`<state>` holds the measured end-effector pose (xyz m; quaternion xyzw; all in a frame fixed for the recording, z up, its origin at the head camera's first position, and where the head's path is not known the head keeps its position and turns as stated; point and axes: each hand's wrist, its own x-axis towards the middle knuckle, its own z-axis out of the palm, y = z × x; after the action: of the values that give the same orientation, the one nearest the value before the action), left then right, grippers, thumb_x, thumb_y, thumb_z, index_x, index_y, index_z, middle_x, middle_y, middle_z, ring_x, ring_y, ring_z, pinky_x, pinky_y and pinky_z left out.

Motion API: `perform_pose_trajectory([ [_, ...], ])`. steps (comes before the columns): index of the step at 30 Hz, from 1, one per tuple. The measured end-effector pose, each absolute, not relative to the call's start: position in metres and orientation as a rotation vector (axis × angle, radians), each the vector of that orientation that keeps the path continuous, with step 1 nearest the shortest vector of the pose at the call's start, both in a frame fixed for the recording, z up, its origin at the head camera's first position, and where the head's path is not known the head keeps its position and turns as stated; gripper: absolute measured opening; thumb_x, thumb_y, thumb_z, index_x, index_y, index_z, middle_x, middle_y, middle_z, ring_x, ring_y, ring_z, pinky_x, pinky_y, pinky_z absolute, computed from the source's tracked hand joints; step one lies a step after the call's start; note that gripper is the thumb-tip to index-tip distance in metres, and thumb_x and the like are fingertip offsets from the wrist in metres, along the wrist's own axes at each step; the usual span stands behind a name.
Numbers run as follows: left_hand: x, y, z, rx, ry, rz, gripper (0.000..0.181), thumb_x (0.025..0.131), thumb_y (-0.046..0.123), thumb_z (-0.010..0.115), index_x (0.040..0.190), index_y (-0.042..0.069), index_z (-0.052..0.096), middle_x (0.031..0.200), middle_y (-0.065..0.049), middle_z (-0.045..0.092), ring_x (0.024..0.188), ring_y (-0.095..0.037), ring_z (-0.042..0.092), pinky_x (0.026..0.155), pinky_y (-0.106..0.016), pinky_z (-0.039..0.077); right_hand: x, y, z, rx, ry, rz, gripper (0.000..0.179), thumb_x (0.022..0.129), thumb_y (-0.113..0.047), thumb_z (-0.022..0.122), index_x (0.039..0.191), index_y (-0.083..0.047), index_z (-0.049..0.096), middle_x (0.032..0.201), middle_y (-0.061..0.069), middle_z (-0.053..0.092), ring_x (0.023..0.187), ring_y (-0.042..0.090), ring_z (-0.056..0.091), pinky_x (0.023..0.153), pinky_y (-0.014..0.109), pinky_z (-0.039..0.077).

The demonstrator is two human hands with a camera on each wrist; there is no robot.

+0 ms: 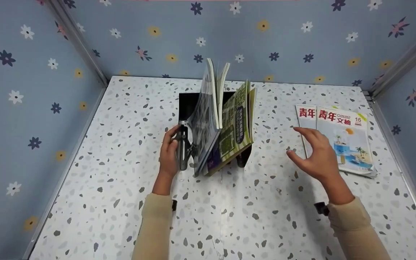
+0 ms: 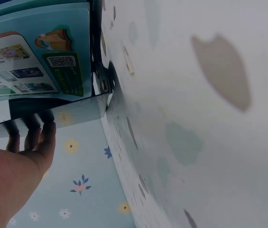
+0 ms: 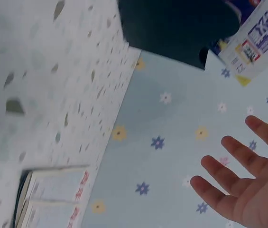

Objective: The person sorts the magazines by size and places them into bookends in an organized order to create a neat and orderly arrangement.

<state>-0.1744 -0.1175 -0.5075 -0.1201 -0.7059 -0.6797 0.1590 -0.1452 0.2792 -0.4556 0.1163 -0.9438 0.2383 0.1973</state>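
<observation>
My left hand point(image 1: 169, 155) is at the left side of a black and shiny metal book stand point(image 1: 183, 151). In the left wrist view its fingertips touch the outer face of the shiny side panel point(image 2: 79, 111). Several books stand in the holder, leaning: a greyish book point(image 1: 204, 115) with its pages toward the back, and a green book point(image 1: 232, 130) tilted to the right. My right hand point(image 1: 318, 155) holds nothing, its fingers spread apart in the air just left of the magazines point(image 1: 352, 144). The right wrist view shows the stand's dark right panel point(image 3: 171, 28) beyond the fingers.
Two overlapping piles of magazines with red titles lie flat at the right of the speckled white table point(image 1: 96, 202). Flower-patterned blue panels point(image 1: 229, 39) enclose the back and both sides.
</observation>
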Motion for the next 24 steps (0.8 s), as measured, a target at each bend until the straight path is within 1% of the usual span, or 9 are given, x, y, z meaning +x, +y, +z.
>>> perform_pose_trajectory([
  [7,-0.174,-0.118,-0.509,-0.336,-2.032,-1.939,0.04,0.089,0.0,0.028,0.129,-0.004,0.036,0.127,-0.017,0.042,0.116,-0.021,0.041,0.095,-0.025,0.031,-0.154,0.322,-0.464,0.314,-2.758,0.559,0.07,0.066,-0.048,0.068,0.129,-0.028,0.044,0.128,0.01,0.044,0.108,0.036,0.042,0.08,0.054,0.032],
  [9,-0.174,-0.118,-0.509,-0.334,-2.039,-1.941,0.04,0.09,0.0,0.028,0.129,-0.004,0.036,0.127,-0.016,0.041,0.115,-0.021,0.041,0.094,-0.026,0.032,-0.156,0.334,-0.467,0.285,-2.799,0.527,0.072,0.066,-0.05,0.067,0.13,-0.03,0.042,0.129,0.011,0.042,0.11,0.039,0.041,0.078,0.056,0.032],
  [11,-0.174,-0.119,-0.51,-0.331,-2.044,-1.943,0.04,0.09,0.0,0.028,0.129,-0.003,0.036,0.128,-0.016,0.041,0.115,-0.022,0.04,0.093,-0.031,0.033,-0.157,0.345,-0.471,0.246,-2.85,0.501,0.073,0.066,-0.053,0.065,0.131,-0.032,0.039,0.131,0.013,0.04,0.111,0.041,0.039,0.077,0.058,0.032],
  [14,-0.174,-0.119,-0.51,-0.321,-2.052,-1.942,0.04,0.09,0.001,0.028,0.129,0.0,0.037,0.128,-0.015,0.041,0.114,-0.021,0.04,0.09,-0.033,0.034,-0.158,0.36,-0.479,0.187,-2.926,0.459,0.076,0.066,-0.058,0.062,0.133,-0.035,0.035,0.133,0.014,0.037,0.112,0.044,0.036,0.074,0.06,0.032],
  [16,-0.174,-0.119,-0.51,-0.314,-2.058,-1.931,0.04,0.09,0.001,0.028,0.129,0.001,0.038,0.128,-0.015,0.041,0.115,-0.019,0.04,0.091,-0.033,0.033,-0.158,0.368,-0.485,0.155,-2.968,0.443,0.077,0.066,-0.06,0.061,0.133,-0.034,0.035,0.133,0.015,0.036,0.112,0.046,0.035,0.073,0.061,0.032],
  [19,-0.175,-0.118,-0.51,-0.312,-2.056,-1.923,0.04,0.09,0.001,0.028,0.129,-0.001,0.038,0.128,-0.015,0.042,0.114,-0.018,0.041,0.09,-0.028,0.033,-0.158,0.379,-0.494,0.12,-3.013,0.425,0.079,0.066,-0.061,0.061,0.134,-0.031,0.034,0.133,0.017,0.035,0.111,0.046,0.035,0.075,0.062,0.031],
  [21,-0.176,-0.118,-0.51,-0.314,-2.052,-1.922,0.04,0.09,0.001,0.028,0.129,-0.001,0.038,0.128,-0.015,0.042,0.114,-0.017,0.041,0.09,-0.025,0.033,-0.158,0.385,-0.5,0.1,-3.043,0.415,0.08,0.066,-0.062,0.06,0.134,-0.029,0.034,0.133,0.018,0.035,0.11,0.047,0.035,0.073,0.062,0.032],
  [24,-0.175,-0.118,-0.51,-0.315,-2.039,-1.94,0.04,0.09,0.001,0.029,0.128,-0.002,0.038,0.127,-0.015,0.042,0.113,-0.02,0.041,0.089,-0.024,0.033,-0.158,0.393,-0.509,0.069,-3.092,0.405,0.083,0.066,-0.064,0.058,0.135,-0.027,0.032,0.133,0.02,0.034,0.109,0.049,0.034,0.071,0.062,0.032],
])
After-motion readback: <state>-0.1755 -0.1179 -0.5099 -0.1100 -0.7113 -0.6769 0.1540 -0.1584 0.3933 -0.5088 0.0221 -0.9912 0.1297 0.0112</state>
